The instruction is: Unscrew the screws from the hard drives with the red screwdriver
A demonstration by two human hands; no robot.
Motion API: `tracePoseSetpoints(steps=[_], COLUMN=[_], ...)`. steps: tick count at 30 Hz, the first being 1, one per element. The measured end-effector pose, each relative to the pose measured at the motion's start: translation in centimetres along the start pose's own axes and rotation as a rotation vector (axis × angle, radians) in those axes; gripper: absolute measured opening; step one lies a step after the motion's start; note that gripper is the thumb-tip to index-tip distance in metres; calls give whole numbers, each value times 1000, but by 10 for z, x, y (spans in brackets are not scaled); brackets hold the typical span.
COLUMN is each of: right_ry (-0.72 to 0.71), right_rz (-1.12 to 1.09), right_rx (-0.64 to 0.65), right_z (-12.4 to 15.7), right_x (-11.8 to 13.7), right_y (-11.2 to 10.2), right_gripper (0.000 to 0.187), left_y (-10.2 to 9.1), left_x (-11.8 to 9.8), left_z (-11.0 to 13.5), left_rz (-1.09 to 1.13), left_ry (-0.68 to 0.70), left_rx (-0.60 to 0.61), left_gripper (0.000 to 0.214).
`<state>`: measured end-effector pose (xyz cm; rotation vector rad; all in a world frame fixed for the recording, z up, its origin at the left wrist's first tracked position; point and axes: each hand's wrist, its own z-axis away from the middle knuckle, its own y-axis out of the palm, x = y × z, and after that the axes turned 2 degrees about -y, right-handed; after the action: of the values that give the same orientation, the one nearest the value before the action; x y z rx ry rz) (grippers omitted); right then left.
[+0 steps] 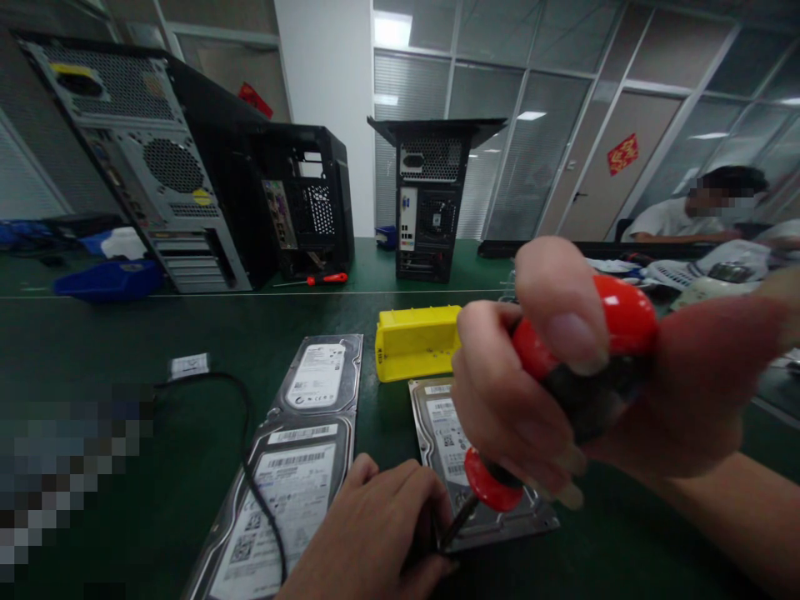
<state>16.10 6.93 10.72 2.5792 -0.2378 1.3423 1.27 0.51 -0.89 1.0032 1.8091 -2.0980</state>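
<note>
My right hand is closed around the red and black handle of a screwdriver. The shaft slants down to the lower left corner of a hard drive that lies label up on the green table. My left hand rests beside that corner, fingers curled near the screwdriver tip; what they pinch, if anything, is hidden. Two more hard drives lie to the left: a near one partly under a black cable, and a farther one touching it.
A yellow bin with small dark bits stands behind the drives. Computer cases line the back, with a second screwdriver before one. A blue bin is at left. A black cable crosses the table. Another person sits far right.
</note>
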Motion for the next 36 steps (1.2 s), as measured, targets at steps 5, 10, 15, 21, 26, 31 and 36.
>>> tracePoseSetpoints(steps=[5,10,15,21,26,31,36], right_ry=[13,30,36,54,-69,38,80], right_rz=[3,-16,-170,-262,-195,-79,-36], right_rx=[80,26,20,59,31,-1,-2], right_z=[-3,-1,-2,-4,-5,-4,-4], right_x=[9,4,0,-4,-10,-7,1], right_y=[5,-1,-4,-1,1,-2,-1], right_gripper=[65,42,32,24,30,24,28], left_y=[1,2,-2,-2,3,2,1], left_x=[1,4,-3,-5,3,3,2], left_z=[1,0,-1,-2,-1,0,0], left_rz=[-22,-21,-26,-24,-2,1,-18], left_ry=[19,17,-3,5,35,16,12], left_rx=[-22,-15,-5,-13,-31,-16,-7], left_gripper=[28,32,28,26,27,31,30])
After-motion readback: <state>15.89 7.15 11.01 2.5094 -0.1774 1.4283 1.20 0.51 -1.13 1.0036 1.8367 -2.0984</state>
